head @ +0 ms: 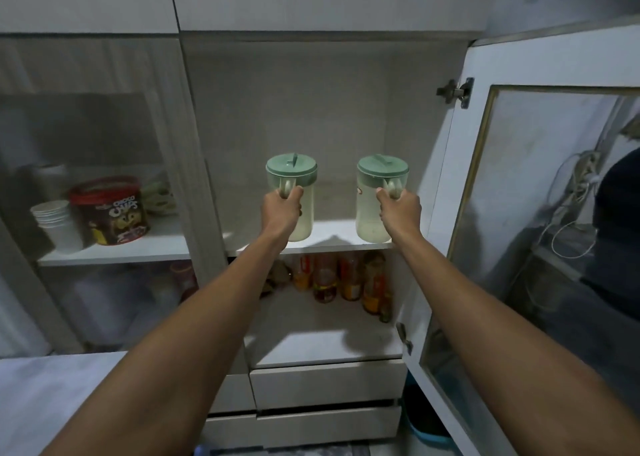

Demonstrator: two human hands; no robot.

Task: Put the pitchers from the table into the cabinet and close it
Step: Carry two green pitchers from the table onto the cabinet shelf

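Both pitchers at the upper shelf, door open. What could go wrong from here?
1. The left pitcher and right pitcher sit near the shelf's front edge; released there, they might tip out or block the door.
2. The right hand works close to the open glass door; pulling back, the arm could bump it.
3. The left hand and the right are both occupied, so neither can steady a slip.

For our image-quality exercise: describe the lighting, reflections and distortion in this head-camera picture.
Head view: dim overall, brightest on the shelf under the two pitchers; the glass of the open door mirrors the room; the wide-angle lens bends the cabinet edges; the bottles below look soft.
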